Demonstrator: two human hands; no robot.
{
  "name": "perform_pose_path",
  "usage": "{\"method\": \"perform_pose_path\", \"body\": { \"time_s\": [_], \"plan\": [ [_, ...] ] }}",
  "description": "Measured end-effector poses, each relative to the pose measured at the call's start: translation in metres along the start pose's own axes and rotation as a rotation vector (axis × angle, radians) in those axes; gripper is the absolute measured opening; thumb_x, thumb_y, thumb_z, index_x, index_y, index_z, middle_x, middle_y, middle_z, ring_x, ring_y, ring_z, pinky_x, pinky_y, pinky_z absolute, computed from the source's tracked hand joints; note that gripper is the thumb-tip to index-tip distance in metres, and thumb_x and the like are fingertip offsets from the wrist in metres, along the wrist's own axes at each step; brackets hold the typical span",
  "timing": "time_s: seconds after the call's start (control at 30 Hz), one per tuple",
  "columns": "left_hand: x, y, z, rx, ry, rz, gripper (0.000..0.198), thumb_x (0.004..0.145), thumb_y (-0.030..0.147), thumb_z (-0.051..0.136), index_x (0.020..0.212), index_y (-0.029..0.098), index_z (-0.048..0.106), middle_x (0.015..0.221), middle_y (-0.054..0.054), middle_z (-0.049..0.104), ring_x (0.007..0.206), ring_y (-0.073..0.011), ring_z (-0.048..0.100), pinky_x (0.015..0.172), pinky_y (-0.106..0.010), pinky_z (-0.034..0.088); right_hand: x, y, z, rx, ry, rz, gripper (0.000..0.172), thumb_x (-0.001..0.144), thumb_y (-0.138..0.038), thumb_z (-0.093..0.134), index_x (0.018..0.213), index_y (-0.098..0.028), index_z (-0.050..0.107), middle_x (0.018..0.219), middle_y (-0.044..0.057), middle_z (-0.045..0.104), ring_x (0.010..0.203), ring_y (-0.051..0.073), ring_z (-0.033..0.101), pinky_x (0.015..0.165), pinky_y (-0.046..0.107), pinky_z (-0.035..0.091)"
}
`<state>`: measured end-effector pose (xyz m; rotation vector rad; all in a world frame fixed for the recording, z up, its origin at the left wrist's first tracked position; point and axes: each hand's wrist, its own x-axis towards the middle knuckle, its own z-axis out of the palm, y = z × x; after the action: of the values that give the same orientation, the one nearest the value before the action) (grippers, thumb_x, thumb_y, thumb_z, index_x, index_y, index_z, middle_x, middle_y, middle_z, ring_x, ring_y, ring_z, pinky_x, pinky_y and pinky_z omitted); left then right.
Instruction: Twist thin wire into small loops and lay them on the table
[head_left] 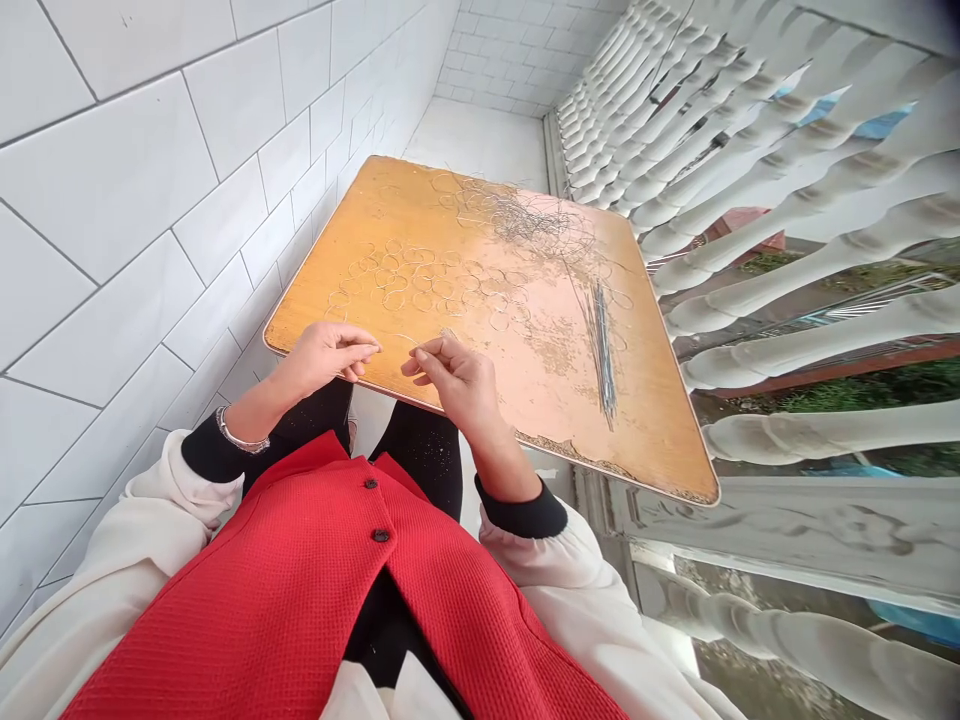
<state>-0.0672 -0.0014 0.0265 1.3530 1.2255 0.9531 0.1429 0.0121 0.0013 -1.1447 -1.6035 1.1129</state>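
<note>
Just over the near edge of the wooden table, my left hand is closed in a pinch; whatever lies between its fingertips is too small to make out. A short gap to the right, my right hand pinches a thin wire, whose curved end shows above the fingers. Beyond both hands lie several thin wire rings, spread over the tabletop. A tangled heap of loose wire covers the far part of the table. To the right rests a bundle of straight grey wires.
A white tiled wall runs close along the left. On the right stands a white balustrade, with plants visible through it. The tabletop's near edge is chipped and its surface worn.
</note>
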Motion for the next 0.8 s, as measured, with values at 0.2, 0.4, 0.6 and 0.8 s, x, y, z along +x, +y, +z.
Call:
{"method": "perform_pose_path", "body": {
  "time_s": [0.2,0.4,0.6,0.8],
  "plan": [
    [0.001,-0.010,0.012,-0.195,0.008,-0.008,0.017,0.081,0.029,0.072,0.084,0.013,0.070,0.070,-0.001,0.066,0.061,-0.0091,0.066,0.062,-0.022,0.057,0.001,0.005,0.008,0.138,0.046,0.062,0.033,0.071,-0.052,0.078,0.071,-0.019,0.070,0.066,0.000,0.064,0.054,0.010,0.055,0.051,0.025,0.051],
    [0.004,-0.018,0.022,-0.250,0.005,0.047,0.023,0.078,0.036,0.075,0.085,0.014,0.071,0.076,-0.002,0.071,0.069,-0.0121,0.070,0.066,-0.024,0.057,0.000,0.012,0.027,0.248,0.102,0.087,0.031,0.068,-0.048,0.080,0.074,-0.019,0.072,0.062,-0.001,0.065,0.051,0.009,0.054,0.051,0.025,0.047],
    [0.004,-0.021,0.021,-0.197,0.091,0.075,0.026,0.074,0.040,0.075,0.083,0.016,0.076,0.078,-0.003,0.075,0.070,-0.0123,0.068,0.069,-0.025,0.054,-0.004,0.010,0.035,0.235,0.122,0.097,0.025,0.069,-0.042,0.080,0.076,-0.019,0.074,0.070,0.002,0.072,0.058,0.011,0.059,0.056,0.027,0.051],
    [0.002,-0.023,0.021,-0.270,0.080,0.063,0.031,0.071,0.045,0.078,0.082,0.017,0.076,0.077,-0.003,0.075,0.070,-0.0119,0.067,0.071,-0.026,0.052,-0.003,0.005,0.040,0.270,0.169,0.087,0.022,0.069,-0.039,0.079,0.076,-0.019,0.073,0.075,0.002,0.073,0.062,0.013,0.062,0.060,0.028,0.053]
  ]
}}
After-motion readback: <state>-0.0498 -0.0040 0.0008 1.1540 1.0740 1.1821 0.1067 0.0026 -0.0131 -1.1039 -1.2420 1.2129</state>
